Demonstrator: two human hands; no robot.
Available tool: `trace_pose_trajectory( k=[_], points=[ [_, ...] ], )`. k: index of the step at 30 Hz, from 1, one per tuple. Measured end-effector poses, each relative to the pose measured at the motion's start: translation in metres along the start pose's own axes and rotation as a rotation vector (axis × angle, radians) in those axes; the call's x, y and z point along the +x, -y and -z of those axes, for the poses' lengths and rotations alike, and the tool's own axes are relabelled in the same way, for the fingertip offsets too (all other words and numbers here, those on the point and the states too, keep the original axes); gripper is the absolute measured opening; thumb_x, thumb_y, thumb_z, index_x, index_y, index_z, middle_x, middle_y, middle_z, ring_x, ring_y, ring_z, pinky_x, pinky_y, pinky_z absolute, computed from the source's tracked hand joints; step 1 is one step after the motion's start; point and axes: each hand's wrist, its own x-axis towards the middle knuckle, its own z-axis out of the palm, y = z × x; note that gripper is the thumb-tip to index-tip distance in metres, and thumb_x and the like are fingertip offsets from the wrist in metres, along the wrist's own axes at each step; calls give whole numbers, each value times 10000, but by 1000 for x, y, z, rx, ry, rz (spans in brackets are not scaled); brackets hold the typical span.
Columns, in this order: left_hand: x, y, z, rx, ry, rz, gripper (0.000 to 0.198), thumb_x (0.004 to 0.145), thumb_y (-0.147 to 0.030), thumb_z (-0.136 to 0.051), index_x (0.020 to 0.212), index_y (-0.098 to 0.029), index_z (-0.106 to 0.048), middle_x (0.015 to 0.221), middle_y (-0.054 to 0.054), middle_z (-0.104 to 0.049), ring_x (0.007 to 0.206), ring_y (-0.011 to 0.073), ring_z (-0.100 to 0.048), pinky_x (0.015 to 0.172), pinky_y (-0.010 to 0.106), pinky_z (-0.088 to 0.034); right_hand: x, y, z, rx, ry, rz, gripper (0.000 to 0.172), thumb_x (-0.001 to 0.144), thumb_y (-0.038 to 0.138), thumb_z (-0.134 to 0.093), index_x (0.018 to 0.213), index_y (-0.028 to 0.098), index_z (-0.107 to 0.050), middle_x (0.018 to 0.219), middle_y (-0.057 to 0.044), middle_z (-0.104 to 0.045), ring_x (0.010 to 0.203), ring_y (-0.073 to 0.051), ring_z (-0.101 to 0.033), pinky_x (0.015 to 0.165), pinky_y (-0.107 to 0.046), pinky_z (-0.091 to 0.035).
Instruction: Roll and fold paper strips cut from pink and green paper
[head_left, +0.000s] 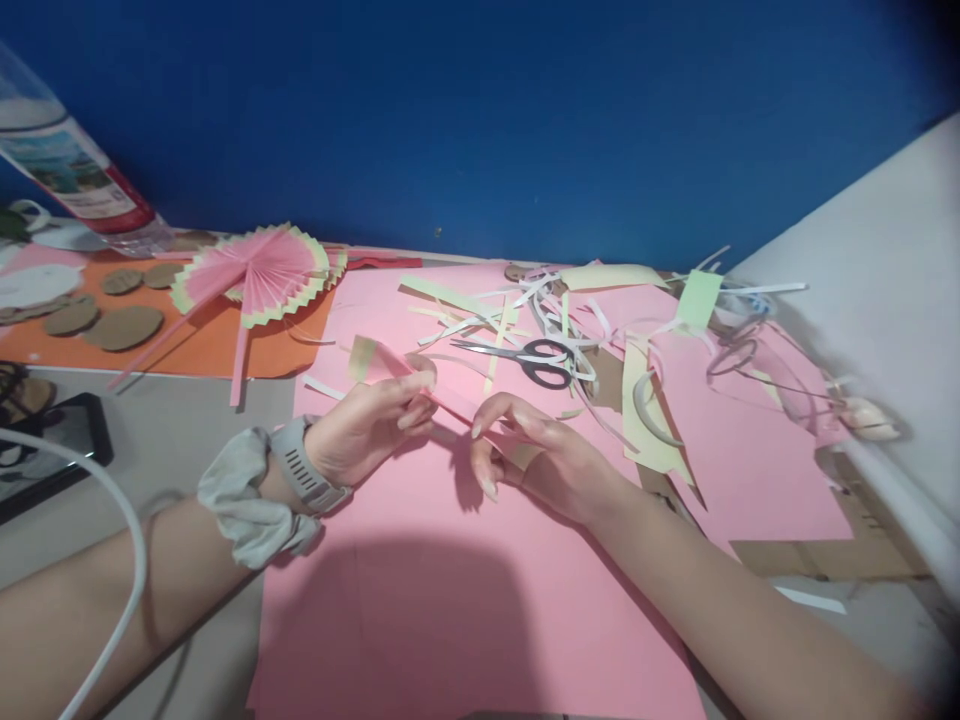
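Observation:
Between my two hands, above a large pink sheet (420,620), is a narrow folded strip of pink paper (452,400) with a yellow-green end at its left. My left hand (375,425) pinches it near that end, fingers curled around it. At its other end, my right hand (544,455) has its thumb and fingers bent about the strip; part of the strip is hidden behind the fingers. Black-handled scissors (550,363) lie just beyond my right hand. A finished-looking pleated pink fan (262,275) with a yellow-green edge and pink sticks rests to the left.
White and yellow paper offcuts (544,300) lie tangled around the scissors. Cut pink sheets (750,450) and cardboard (832,560) are at right. At left are cardboard discs (126,328) on orange paper (292,355), a plastic bottle (90,185), a phone (56,450) and a white cable (133,560).

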Motion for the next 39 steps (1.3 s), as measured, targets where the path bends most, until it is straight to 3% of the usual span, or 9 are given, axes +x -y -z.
trace_pose_trajectory(
  k=[5, 7, 12, 19, 24, 27, 33, 36, 39],
  points=[
    [1, 5, -2, 82, -53, -3, 252, 855, -327, -570, 698, -187, -432, 474, -103, -200, 428, 55, -180, 438, 158, -273, 0, -3, -1, -42, -25, -11, 135, 927, 300, -433, 895, 192, -507, 679, 2, -625, 624, -136, -604, 626, -290, -436],
    [2, 6, -2, 112, -68, -23, 212, 873, -335, -546, 745, -189, -461, 455, -109, -207, 416, 56, -167, 422, 164, -245, 0, -3, -2, -45, -32, -29, 110, 927, 282, -436, 981, 211, -500, 696, 8, -641, 622, -134, -606, 644, -303, -450],
    [1, 8, -3, 182, -73, -93, 189, 894, -314, -518, 768, -177, -487, 449, -103, -231, 422, 54, -194, 435, 178, -233, 0, -1, -3, -29, -63, -89, 333, 918, 258, -435, 1239, 280, -351, 761, 12, -692, 641, -155, -646, 699, -365, -489],
    [2, 11, 1, 279, -92, -192, 171, 895, -322, -526, 998, -186, -523, 456, -104, -249, 443, 59, -224, 460, 185, -240, 2, 2, 0, -22, -79, -162, 52, 937, 218, -419, 963, 181, -445, 843, -61, -714, 743, -182, -698, 720, -336, -508],
    [2, 11, 0, 340, -134, -270, 197, 885, -297, -542, 1049, -200, -492, 494, -95, -347, 454, 56, -317, 467, 171, -287, 1, 1, -1, 1, -41, -163, 92, 918, 215, -483, 916, 202, -392, 846, -51, -711, 752, -164, -690, 736, -342, -499],
    [1, 13, -3, 326, -56, -211, 147, 883, -306, -539, 960, -193, -485, 484, -91, -382, 432, 62, -389, 465, 180, -334, 1, -1, -3, 3, 15, -150, 99, 912, 222, -501, 896, 198, -406, 827, -45, -706, 777, -156, -678, 767, -358, -488],
    [-4, 19, -7, 330, 379, 47, 270, 895, -429, -469, 846, -164, -487, 602, 36, -608, 528, 167, -604, 556, 315, -487, 3, -4, -11, -213, -64, -74, 150, 930, 302, -459, 818, 208, -426, 673, 3, -677, 687, -161, -669, 872, -445, -447],
    [-3, 20, -8, 294, 364, 32, 230, 897, -411, -476, 851, -189, -445, 561, -11, -567, 527, 175, -622, 530, 303, -493, 3, -5, -13, -276, -63, -53, 143, 933, 299, -455, 824, 210, -429, 636, 22, -671, 667, -158, -671, 871, -442, -448],
    [-1, 22, -9, 232, 271, -4, 187, 894, -364, -501, 863, -214, -394, 471, -98, -435, 439, 160, -584, 468, 297, -494, 4, -7, -11, -232, -56, -26, 140, 931, 266, -464, 817, 204, -412, 693, 12, -688, 652, -148, -668, 802, -415, -485]
  ],
)
